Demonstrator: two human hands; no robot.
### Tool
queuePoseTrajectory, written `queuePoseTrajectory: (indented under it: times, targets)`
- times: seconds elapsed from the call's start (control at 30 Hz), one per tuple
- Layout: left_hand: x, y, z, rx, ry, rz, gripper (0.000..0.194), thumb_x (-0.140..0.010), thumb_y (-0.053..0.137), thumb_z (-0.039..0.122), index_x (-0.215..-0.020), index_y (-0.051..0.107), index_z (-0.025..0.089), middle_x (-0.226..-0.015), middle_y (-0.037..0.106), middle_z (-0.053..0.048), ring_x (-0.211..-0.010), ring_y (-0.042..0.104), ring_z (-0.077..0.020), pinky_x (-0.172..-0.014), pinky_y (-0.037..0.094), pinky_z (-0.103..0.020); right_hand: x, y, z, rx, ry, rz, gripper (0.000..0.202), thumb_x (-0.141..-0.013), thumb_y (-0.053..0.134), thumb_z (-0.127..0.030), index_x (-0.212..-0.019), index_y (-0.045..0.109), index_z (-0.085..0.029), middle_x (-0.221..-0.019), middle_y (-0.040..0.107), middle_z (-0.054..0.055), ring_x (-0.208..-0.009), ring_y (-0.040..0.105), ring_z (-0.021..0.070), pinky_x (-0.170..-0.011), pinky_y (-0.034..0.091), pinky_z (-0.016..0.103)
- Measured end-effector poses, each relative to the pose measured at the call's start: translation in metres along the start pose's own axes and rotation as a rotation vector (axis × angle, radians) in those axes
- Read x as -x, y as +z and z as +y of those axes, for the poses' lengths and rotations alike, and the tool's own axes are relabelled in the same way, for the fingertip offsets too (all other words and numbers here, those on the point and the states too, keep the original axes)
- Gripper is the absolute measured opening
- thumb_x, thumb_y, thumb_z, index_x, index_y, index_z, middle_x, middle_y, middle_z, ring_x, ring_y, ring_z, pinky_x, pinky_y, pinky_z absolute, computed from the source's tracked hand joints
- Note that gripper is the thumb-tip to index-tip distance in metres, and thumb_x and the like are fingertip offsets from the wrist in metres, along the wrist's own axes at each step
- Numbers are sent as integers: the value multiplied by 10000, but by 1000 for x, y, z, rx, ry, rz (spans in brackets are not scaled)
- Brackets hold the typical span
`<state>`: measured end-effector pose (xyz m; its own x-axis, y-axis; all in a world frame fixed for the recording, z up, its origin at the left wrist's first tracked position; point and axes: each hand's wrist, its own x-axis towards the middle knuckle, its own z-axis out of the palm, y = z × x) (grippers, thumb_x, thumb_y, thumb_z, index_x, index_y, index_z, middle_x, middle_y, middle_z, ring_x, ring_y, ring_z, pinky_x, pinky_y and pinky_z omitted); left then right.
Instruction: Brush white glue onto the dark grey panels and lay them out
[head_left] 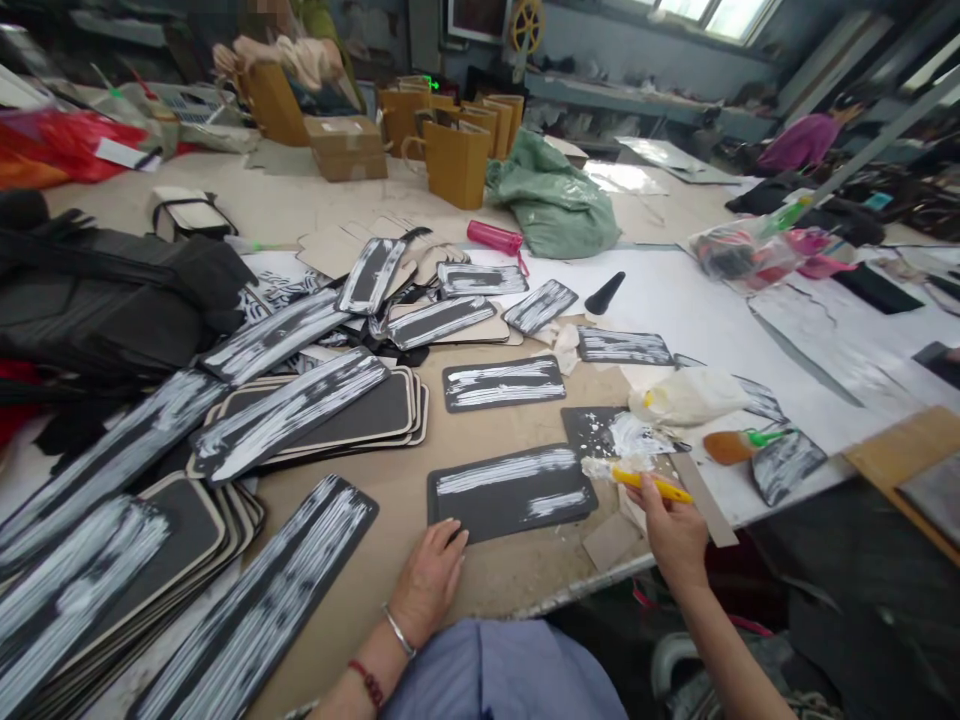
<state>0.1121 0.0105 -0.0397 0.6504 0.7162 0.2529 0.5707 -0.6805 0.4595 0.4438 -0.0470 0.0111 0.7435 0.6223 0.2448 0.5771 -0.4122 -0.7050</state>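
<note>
At left, a long dark strip (330, 535) streaked with white lies slantwise on the table (675, 290), its far end to the right. Next comes my left hand (431, 572), fingertips on the near left corner of a dark rectangular panel (480, 510); over the feed I cannot tell whether they pinch it or only press. The panel lies flat between my two hands, its long axis running left to right, the right end angled slightly away from me. A long white band follows its far edge; a shorter one sits at the near right. Just past the far right corner is a dark board (579, 425) with white paste (634, 435). At right, my right hand (673, 535) grips a brush (652, 484), head pointing left towards that corner; contact is unclear. The left hand is nearer the panel.
</note>
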Motion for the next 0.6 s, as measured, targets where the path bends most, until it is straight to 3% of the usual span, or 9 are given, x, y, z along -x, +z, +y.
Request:
queuePoseTrajectory:
  times: [0.17, 0.27, 0.43, 0.6]
  targets:
    - [2, 1, -1, -4, 13, -4, 304, -777, 427, 76, -1032, 580, 138, -1046, 588, -112, -999, 543, -216, -846, 528, -373, 38, 2, -27, 77, -270, -158, 365, -827, 445, -460, -903, 627, -152, -887, 668, 95, -819, 626, 208, -764, 473, 316]
    - [2, 0, -2, -3, 13, -13, 313, -781, 413, 78, -1040, 575, 148, -1052, 585, -107, -1001, 541, -213, -844, 528, -382, 52, -1, -35, 78, -244, -193, 325, -847, 433, -433, -929, 615, -177, -884, 669, 66, -809, 627, 187, -746, 471, 284]
    - [1, 1, -6, 41, 9, -28, 327, -779, 403, 76, -1037, 581, 168, -1048, 588, -102, -999, 540, -211, -847, 523, -390, 61, -14, -28, 130, -188, -63, 355, -832, 438, -462, -939, 621, -178, -896, 668, 78, -825, 626, 205, -759, 471, 309]
    - [-4, -4, -8, 139, -20, -39, 294, -797, 396, 111, -1002, 601, 160, -1016, 605, -113, -961, 555, -206, -829, 519, -380, 84, -7, -44, 31, -180, -132, 296, -819, 470, -430, -908, 631, -199, -885, 668, 69, -835, 622, 206, -795, 480, 343]
